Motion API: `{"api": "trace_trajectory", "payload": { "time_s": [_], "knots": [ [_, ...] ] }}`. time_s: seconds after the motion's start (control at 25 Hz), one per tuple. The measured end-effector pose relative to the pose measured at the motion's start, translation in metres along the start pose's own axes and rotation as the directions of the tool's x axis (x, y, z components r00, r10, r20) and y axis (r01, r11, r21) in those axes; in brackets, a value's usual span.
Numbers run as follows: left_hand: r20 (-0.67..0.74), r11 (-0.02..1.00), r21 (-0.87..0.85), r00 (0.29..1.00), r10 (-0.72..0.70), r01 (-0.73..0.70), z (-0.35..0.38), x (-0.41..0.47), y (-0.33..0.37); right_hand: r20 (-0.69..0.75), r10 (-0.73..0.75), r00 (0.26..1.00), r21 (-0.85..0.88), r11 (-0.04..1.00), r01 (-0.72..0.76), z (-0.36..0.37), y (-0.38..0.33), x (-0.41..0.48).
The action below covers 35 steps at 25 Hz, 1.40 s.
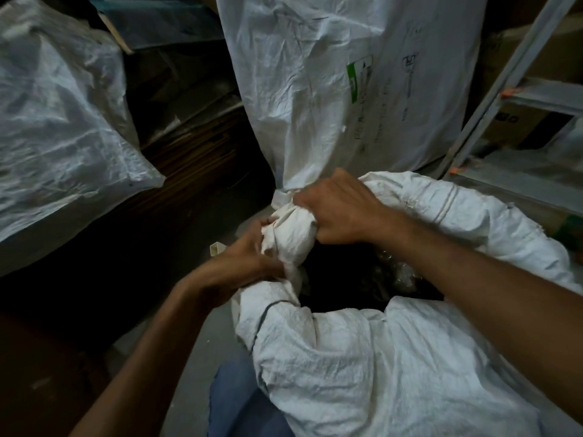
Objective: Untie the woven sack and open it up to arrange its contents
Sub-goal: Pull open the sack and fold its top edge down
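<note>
Low in the middle of the view, between the person's knees and a tall upright bag (pixel 331 89), sits the sack (pixel 362 367), white and woven, its mouth already gaping onto a dark hollow. At the far rim of that mouth the cloth is bunched into 1 thick knot (pixel 291 236), and both hands are on it. The right hand (pixel 337 209) is closed tight over the top and right side of the bunch; the left hand (pixel 252 250) is closed narrow on the loose tail of cloth at its lower left, fingers pinching into the folds. Judging by this, the untying is partway: the opening is wide enough to see in, yet the knotted wad is not yet undone, so the rim cannot be spread fully. Inside, something clear and crinkled shows faintly at the right of the hollow, too dim to name. Nothing of the contents appears lifted out or laid in order, so the arranging seems not yet begun. Another pale bag (pixel 56 127) lies at the left, well apart, and a metal frame (pixel 492 89) stands at the right.
</note>
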<state>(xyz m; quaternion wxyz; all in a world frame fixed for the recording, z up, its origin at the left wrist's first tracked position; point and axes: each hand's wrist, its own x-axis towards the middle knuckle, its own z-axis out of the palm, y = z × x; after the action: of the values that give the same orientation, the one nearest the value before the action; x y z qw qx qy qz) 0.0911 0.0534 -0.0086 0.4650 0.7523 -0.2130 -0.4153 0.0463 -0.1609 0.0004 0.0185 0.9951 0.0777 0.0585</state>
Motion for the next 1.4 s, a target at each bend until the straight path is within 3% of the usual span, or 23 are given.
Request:
{"api": "trace_trajectory", "payload": {
  "time_s": [0.04, 0.08, 0.12, 0.16, 0.24, 0.32, 0.4, 0.48, 0.56, 0.64, 0.72, 0.8, 0.84, 0.92, 1.0, 1.04, 1.12, 1.2, 1.28, 1.32, 1.4],
  "knots": [
    [-0.079, 0.971, 0.238, 0.995, 0.06, -0.04, -0.001, 0.0, 0.004, 0.075, 0.066, 0.995, 0.116, 0.991, -0.074, -0.004, 0.002, 0.009],
    [-0.136, 0.859, 0.509, 0.98, 0.145, -0.056, -0.001, 0.0, 0.009, 0.155, 0.136, 0.979, 0.199, 0.966, -0.165, -0.01, 0.003, 0.017],
    [-0.163, 0.711, 0.702, 0.964, 0.212, -0.037, 0.004, -0.002, 0.015, 0.252, 0.189, 0.949, 0.248, 0.935, -0.253, -0.011, 0.005, 0.025],
    [-0.187, 0.616, 0.788, 0.958, 0.216, 0.015, 0.012, -0.003, 0.021, 0.369, 0.213, 0.905, 0.277, 0.904, -0.326, -0.012, 0.006, 0.032],
    [-0.255, 0.632, 0.758, 0.965, 0.064, 0.159, 0.026, -0.004, 0.022, 0.584, 0.2, 0.787, 0.322, 0.833, -0.45, -0.009, 0.012, 0.041],
    [-0.32, 0.76, 0.611, 0.947, -0.02, 0.222, 0.028, -0.003, 0.009, 0.639, 0.189, 0.746, 0.406, 0.74, -0.536, -0.002, 0.019, 0.043],
    [-0.289, 0.924, 0.319, 0.95, -0.118, 0.212, 0.021, -0.003, -0.003, 0.512, 0.241, 0.825, 0.503, 0.694, -0.515, 0.004, 0.018, 0.038],
    [-0.192, 0.974, -0.014, 0.955, -0.225, 0.226, 0.012, -0.001, -0.014, 0.201, 0.28, 0.939, 0.432, 0.835, -0.341, 0.002, 0.006, 0.025],
    [-0.142, 0.958, -0.157, 0.954, -0.263, 0.241, 0.006, -0.003, -0.021, -0.041, 0.135, 0.99, 0.273, 0.955, -0.119, -0.008, -0.007, 0.007],
    [-0.14, 0.929, -0.273, 0.945, -0.295, 0.25, 0.003, -0.009, -0.026, 0.007, -0.04, 0.999, 0.088, 0.995, 0.039, -0.005, -0.018, -0.007],
    [-0.159, 0.911, -0.322, 0.934, -0.319, 0.256, 0.004, -0.018, -0.028, 0.054, -0.063, 0.997, -0.079, 0.995, 0.068, 0.011, -0.024, -0.01],
    [-0.18, 0.92, -0.308, 0.934, -0.307, 0.243, 0.011, -0.024, -0.029, 0.061, -0.056, 0.997, -0.115, 0.991, 0.063, 0.018, -0.025, 0.001],
    [-0.197, 0.943, -0.244, 0.94, -0.278, 0.228, 0.015, -0.027, -0.03, 0.11, -0.028, 0.994, -0.038, 0.999, 0.032, 0.015, -0.023, 0.01],
    [-0.349, 0.984, 0.112, 0.933, -0.093, 0.14, 0.017, -0.03, -0.028, 0.301, 0.065, 0.951, 0.136, 0.985, -0.11, 0.01, -0.017, 0.025],
    [-0.433, 0.867, 0.493, 0.885, 0.17, 0.075, 0.02, -0.029, -0.019, 0.523, 0.122, 0.843, 0.192, 0.948, -0.256, 0.011, -0.014, 0.038],
    [-0.417, 0.804, 0.589, 0.883, 0.215, 0.082, 0.028, -0.028, -0.011, 0.613, 0.114, 0.782, 0.186, 0.941, -0.283, 0.012, -0.013, 0.044],
    [-0.375, 0.706, 0.69, 0.914, 0.155, 0.164, 0.048, -0.023, -0.004, 0.723, 0.077, 0.686, 0.183, 0.937, -0.298, 0.009, -0.013, 0.053],
    [-0.363, 0.656, 0.717, 0.93, 0.061, 0.237, 0.057, -0.02, -0.01, 0.71, 0.065, 0.701, 0.231, 0.919, -0.319, 0.013, -0.006, 0.055],
    [-0.331, 0.659, 0.707, 0.944, -0.012, 0.256, 0.05, -0.023, -0.021, 0.62, 0.11, 0.777, 0.258, 0.906, -0.335, 0.012, -0.002, 0.048],
    [-0.31, 0.705, 0.66, 0.949, -0.058, 0.258, 0.046, -0.027, -0.024, 0.541, 0.142, 0.829, 0.239, 0.919, -0.313, 0.009, -0.004, 0.042],
    [-0.238, 0.893, 0.361, 0.953, -0.19, 0.268, 0.041, -0.037, -0.028, 0.291, 0.174, 0.941, 0.198, 0.951, -0.237, 0.003, -0.019, 0.018]
  ]
}}
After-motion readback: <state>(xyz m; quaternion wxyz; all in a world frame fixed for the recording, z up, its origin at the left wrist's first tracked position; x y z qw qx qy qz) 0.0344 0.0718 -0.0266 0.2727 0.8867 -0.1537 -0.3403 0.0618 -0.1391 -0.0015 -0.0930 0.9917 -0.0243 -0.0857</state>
